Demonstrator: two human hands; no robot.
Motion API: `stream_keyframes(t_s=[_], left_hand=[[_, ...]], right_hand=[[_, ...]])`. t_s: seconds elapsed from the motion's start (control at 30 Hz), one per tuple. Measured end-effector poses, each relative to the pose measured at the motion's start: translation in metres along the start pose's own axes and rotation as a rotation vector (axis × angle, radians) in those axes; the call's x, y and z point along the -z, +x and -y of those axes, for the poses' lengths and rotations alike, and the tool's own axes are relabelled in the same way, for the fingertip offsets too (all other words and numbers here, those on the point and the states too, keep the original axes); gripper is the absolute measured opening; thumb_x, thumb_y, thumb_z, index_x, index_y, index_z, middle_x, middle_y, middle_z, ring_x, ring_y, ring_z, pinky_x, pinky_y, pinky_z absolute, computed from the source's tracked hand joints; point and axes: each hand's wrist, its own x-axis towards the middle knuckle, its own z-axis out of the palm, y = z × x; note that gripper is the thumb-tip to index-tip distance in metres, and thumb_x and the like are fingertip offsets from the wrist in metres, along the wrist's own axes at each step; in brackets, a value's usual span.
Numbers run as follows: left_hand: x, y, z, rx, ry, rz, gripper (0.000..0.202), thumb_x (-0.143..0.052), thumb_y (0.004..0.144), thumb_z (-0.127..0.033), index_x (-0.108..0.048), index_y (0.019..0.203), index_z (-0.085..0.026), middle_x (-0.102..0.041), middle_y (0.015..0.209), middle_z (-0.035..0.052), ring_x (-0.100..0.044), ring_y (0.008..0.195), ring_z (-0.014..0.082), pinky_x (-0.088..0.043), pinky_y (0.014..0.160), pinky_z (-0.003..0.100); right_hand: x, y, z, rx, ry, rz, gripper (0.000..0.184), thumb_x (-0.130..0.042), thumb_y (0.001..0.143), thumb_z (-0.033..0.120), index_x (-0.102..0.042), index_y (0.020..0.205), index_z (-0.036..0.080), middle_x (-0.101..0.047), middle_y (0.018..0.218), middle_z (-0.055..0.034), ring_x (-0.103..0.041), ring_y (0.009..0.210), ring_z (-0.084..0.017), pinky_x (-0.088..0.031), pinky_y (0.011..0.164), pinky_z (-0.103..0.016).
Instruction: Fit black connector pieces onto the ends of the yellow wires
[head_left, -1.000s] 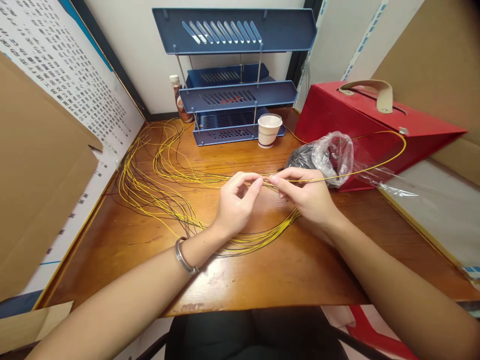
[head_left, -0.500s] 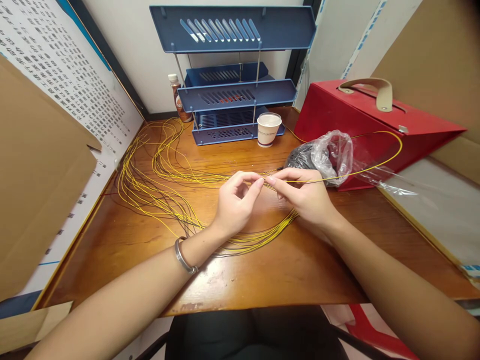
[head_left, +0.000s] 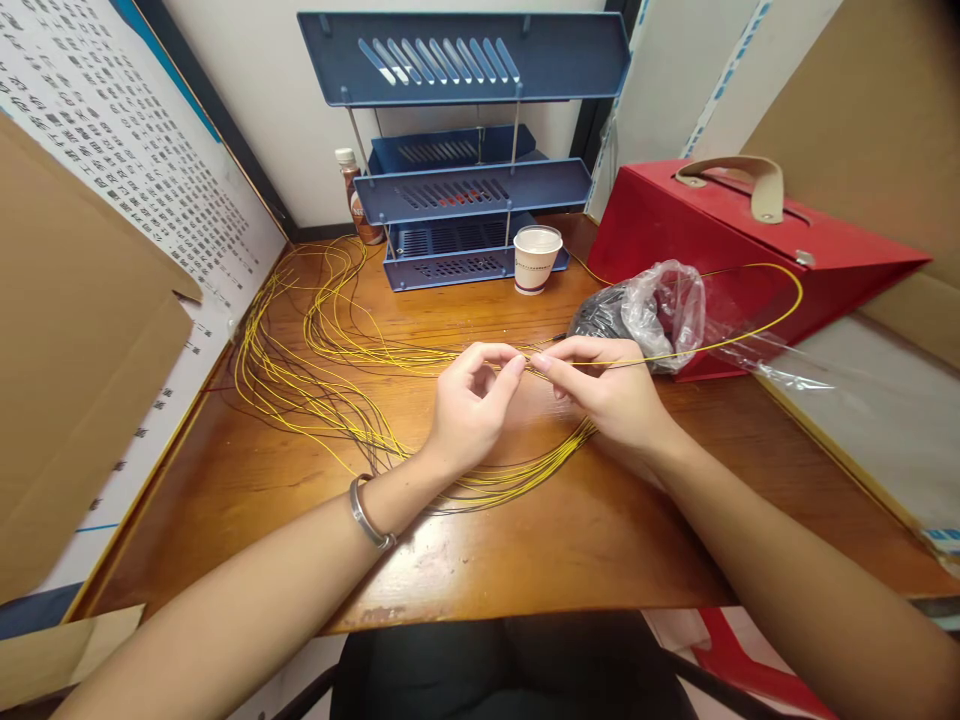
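Observation:
Over the middle of the desk my two hands meet, fingertips almost touching. My right hand (head_left: 607,385) is closed in a pinch on a yellow wire (head_left: 757,330), which loops out to the right in front of the red box. My left hand (head_left: 476,400) pinches with thumb and forefinger at the wire's end; the small tip between the fingers is too fine to make out. Beneath and behind both hands runs a bundle of yellow and dark wires (head_left: 330,400), spread in loose curves to the left and bending round below my right hand.
A plastic bag of dark small parts (head_left: 600,312) lies just behind my right hand, against a red box (head_left: 690,230) with a beige handle. Farther back stand a paper cup (head_left: 536,262), a blue tiered rack (head_left: 465,190) and a bottle (head_left: 364,205). Cardboard (head_left: 82,370) borders the left side.

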Motion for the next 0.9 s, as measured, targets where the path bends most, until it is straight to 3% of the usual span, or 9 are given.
stream_keyframes(t_s=[0.67, 0.9], left_hand=[[-0.0005, -0.0008, -0.0014, 0.017, -0.013, -0.007, 0.015, -0.066, 0.092, -0.031, -0.069, 0.090, -0.016, -0.069, 0.085, 0.0038, -0.059, 0.072, 0.0116, -0.048, 0.067, 0.024], [0.0009, 0.0002, -0.0029, 0.119, -0.099, 0.004, 0.018, -0.065, 0.092, -0.035, -0.070, 0.093, -0.018, -0.071, 0.089, 0.0058, -0.064, 0.079, 0.0143, -0.050, 0.066, 0.025]], right_hand=[[0.0002, -0.0011, 0.0029, -0.038, 0.027, 0.013, 0.019, -0.080, 0.077, 0.026, -0.070, 0.067, 0.013, -0.058, 0.055, 0.0028, -0.046, 0.050, -0.007, -0.032, 0.048, -0.022], [0.0011, -0.0014, 0.0044, -0.042, 0.033, 0.015, 0.021, -0.081, 0.076, 0.028, -0.069, 0.066, 0.014, -0.057, 0.054, 0.0029, -0.045, 0.049, -0.007, -0.032, 0.047, -0.022]])
